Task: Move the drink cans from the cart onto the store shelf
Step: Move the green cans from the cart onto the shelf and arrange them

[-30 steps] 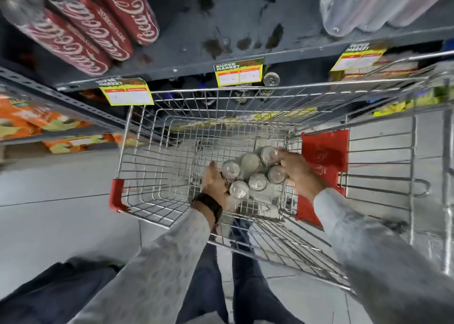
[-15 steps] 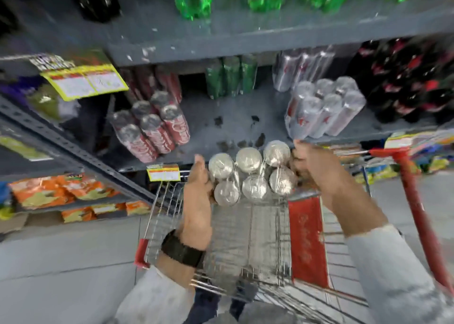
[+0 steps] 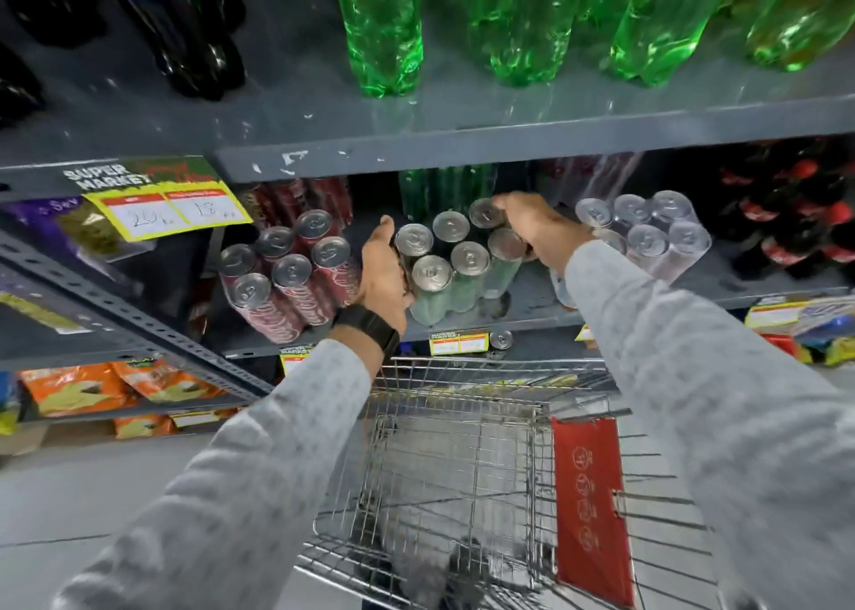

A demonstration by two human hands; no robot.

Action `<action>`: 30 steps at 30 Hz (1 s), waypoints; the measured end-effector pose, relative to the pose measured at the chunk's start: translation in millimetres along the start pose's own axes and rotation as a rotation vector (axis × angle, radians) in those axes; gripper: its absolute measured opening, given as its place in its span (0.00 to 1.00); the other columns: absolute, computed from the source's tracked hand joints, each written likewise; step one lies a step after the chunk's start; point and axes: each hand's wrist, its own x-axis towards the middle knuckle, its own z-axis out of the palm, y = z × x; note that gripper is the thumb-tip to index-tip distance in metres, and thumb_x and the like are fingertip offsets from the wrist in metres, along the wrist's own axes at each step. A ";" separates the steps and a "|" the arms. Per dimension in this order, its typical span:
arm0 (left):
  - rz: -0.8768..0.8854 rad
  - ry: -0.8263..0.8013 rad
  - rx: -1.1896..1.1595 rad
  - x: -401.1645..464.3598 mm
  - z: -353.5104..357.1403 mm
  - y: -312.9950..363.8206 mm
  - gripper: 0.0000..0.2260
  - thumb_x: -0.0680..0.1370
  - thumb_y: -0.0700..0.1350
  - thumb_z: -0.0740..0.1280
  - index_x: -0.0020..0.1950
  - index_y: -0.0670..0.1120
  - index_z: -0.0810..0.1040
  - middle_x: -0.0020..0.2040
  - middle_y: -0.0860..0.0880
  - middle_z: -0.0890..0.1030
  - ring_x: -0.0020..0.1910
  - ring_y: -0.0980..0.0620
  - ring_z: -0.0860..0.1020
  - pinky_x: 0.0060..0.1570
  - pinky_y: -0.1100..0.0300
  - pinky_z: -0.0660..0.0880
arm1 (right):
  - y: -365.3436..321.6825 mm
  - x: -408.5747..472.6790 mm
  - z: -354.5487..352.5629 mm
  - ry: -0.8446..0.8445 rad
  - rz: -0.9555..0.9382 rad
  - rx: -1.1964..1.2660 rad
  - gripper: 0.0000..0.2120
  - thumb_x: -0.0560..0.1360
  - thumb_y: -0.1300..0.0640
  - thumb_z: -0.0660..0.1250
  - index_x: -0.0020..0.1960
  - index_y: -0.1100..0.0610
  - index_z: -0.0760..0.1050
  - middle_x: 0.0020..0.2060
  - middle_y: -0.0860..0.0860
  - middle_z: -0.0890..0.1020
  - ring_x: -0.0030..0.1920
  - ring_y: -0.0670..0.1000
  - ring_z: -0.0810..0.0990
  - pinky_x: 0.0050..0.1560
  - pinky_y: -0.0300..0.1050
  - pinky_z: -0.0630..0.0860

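A wrapped pack of several pale green drink cans [image 3: 455, 265] rests on the grey middle shelf [image 3: 518, 315], between a red can pack and a clear-wrapped silver can pack. My left hand [image 3: 384, 271] presses against the pack's left side. My right hand [image 3: 532, 228] grips its far right corner from above. The wire cart [image 3: 462, 461] stands below the shelf, and its basket looks bare of cans.
Red cans [image 3: 282, 276] sit left of the pack and silver cans [image 3: 647, 234] right. Tall green bottles [image 3: 384, 31] and dark bottles fill the upper shelf. Dark red-capped bottles [image 3: 796, 221] stand far right. Snack bags [image 3: 115, 387] lie on the lower left shelf. A red cart flap [image 3: 592, 503] hangs at right.
Both hands lifted the can pack out of the cart, up and forward, and it now sits on the middle shelf. The view rose from the cart to the shelves.
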 end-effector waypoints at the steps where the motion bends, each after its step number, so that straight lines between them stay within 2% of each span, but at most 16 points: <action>1: -0.004 -0.006 -0.002 5.8 -0.6 1.2 0.19 0.85 0.60 0.55 0.44 0.50 0.74 0.45 0.50 0.80 0.43 0.53 0.78 0.44 0.59 0.73 | 0.7 4.6 2.0 0.001 -0.009 -0.018 0.25 0.78 0.44 0.64 0.71 0.54 0.76 0.67 0.57 0.80 0.59 0.59 0.80 0.65 0.55 0.79; 2: -0.008 -0.021 -0.018 14.6 -1.8 0.8 0.18 0.84 0.60 0.56 0.48 0.50 0.77 0.50 0.50 0.81 0.47 0.53 0.80 0.47 0.59 0.74 | 1.9 9.0 3.3 0.005 -0.019 -0.040 0.27 0.78 0.44 0.64 0.72 0.55 0.75 0.68 0.57 0.80 0.59 0.59 0.80 0.65 0.55 0.78; 4: -0.005 -0.021 0.038 28.1 -8.3 -2.5 0.19 0.84 0.60 0.57 0.65 0.50 0.78 0.63 0.52 0.81 0.60 0.51 0.81 0.59 0.55 0.74 | 4.7 10.9 2.0 -0.003 -0.029 -0.080 0.30 0.75 0.42 0.67 0.73 0.57 0.74 0.66 0.56 0.80 0.61 0.59 0.80 0.65 0.56 0.79; 5: 0.004 -0.006 0.073 32.7 -12.4 -6.7 0.22 0.84 0.60 0.58 0.72 0.51 0.75 0.67 0.54 0.79 0.66 0.51 0.78 0.64 0.53 0.72 | 7.3 9.7 0.1 -0.014 -0.032 -0.083 0.31 0.75 0.40 0.68 0.72 0.56 0.74 0.64 0.55 0.81 0.60 0.59 0.80 0.65 0.57 0.79; 7: 0.053 0.024 0.152 42.2 -23.6 -25.0 0.25 0.82 0.58 0.64 0.77 0.51 0.71 0.69 0.56 0.76 0.72 0.50 0.73 0.73 0.51 0.68 | 17.2 8.2 -5.5 -0.018 -0.040 -0.024 0.30 0.75 0.38 0.68 0.72 0.53 0.75 0.62 0.52 0.80 0.59 0.56 0.78 0.67 0.56 0.77; 8: 0.111 0.034 0.202 45.5 -30.3 -37.8 0.29 0.80 0.55 0.68 0.80 0.50 0.68 0.71 0.56 0.74 0.74 0.51 0.71 0.77 0.51 0.66 | 24.5 10.0 -7.8 -0.007 -0.065 0.049 0.29 0.76 0.40 0.68 0.73 0.51 0.74 0.65 0.51 0.80 0.61 0.54 0.78 0.70 0.54 0.75; 10: 0.252 -0.031 0.328 42.1 -38.0 -62.3 0.41 0.77 0.50 0.74 0.85 0.51 0.56 0.80 0.56 0.67 0.79 0.55 0.65 0.80 0.52 0.61 | 42.4 14.6 -9.5 -0.033 -0.122 0.206 0.26 0.79 0.46 0.68 0.76 0.46 0.71 0.74 0.46 0.76 0.71 0.51 0.74 0.76 0.54 0.68; 12: 0.357 -0.120 0.405 43.6 -37.7 -78.0 0.48 0.76 0.47 0.76 0.86 0.52 0.48 0.85 0.53 0.59 0.82 0.56 0.59 0.82 0.52 0.57 | 61.1 20.1 -6.4 -0.153 -0.128 0.286 0.27 0.81 0.50 0.66 0.78 0.41 0.67 0.77 0.42 0.73 0.76 0.49 0.70 0.78 0.60 0.64; 15: 0.423 -0.164 0.346 56.6 -32.8 -85.5 0.45 0.76 0.42 0.75 0.86 0.49 0.52 0.82 0.48 0.68 0.80 0.50 0.67 0.81 0.47 0.63 | 79.3 23.2 -0.8 -0.264 -0.133 0.340 0.27 0.81 0.55 0.66 0.77 0.40 0.67 0.75 0.44 0.75 0.76 0.51 0.72 0.79 0.62 0.64; 17: 0.430 -0.156 0.338 61.2 -30.4 -86.1 0.42 0.77 0.40 0.72 0.86 0.49 0.51 0.80 0.47 0.71 0.78 0.50 0.70 0.79 0.49 0.66 | 81.5 19.7 -0.3 -0.253 -0.169 0.363 0.27 0.82 0.58 0.66 0.78 0.43 0.67 0.74 0.47 0.76 0.75 0.51 0.73 0.79 0.57 0.66; 20: 0.445 -0.179 0.319 63.8 -31.2 -84.2 0.42 0.76 0.41 0.71 0.86 0.49 0.53 0.78 0.48 0.73 0.77 0.50 0.71 0.78 0.53 0.67 | 84.4 10.4 -1.5 -0.216 -0.191 0.384 0.27 0.82 0.61 0.65 0.80 0.49 0.66 0.73 0.49 0.77 0.74 0.51 0.74 0.75 0.49 0.71; 22: 0.400 -0.183 0.304 67.9 -32.5 -78.5 0.42 0.75 0.43 0.72 0.85 0.50 0.55 0.77 0.50 0.74 0.77 0.51 0.72 0.78 0.54 0.67 | 90.6 6.9 -1.4 -0.187 -0.201 0.404 0.29 0.81 0.62 0.66 0.80 0.52 0.65 0.75 0.50 0.76 0.75 0.52 0.74 0.78 0.52 0.69; 25: 0.346 -0.177 0.270 72.1 -33.7 -69.4 0.40 0.75 0.42 0.73 0.84 0.50 0.59 0.77 0.50 0.75 0.76 0.51 0.73 0.79 0.48 0.66 | 100.2 -0.9 0.4 -0.154 -0.206 0.414 0.32 0.78 0.57 0.70 0.80 0.50 0.65 0.76 0.48 0.74 0.76 0.51 0.73 0.79 0.57 0.67; 30: 0.311 -0.169 0.236 67.3 -31.9 -67.5 0.34 0.81 0.36 0.69 0.84 0.49 0.59 0.78 0.49 0.73 0.77 0.50 0.71 0.80 0.44 0.65 | 103.7 -8.8 0.7 -0.143 -0.203 0.441 0.30 0.80 0.58 0.68 0.80 0.51 0.64 0.77 0.48 0.73 0.77 0.50 0.71 0.80 0.56 0.65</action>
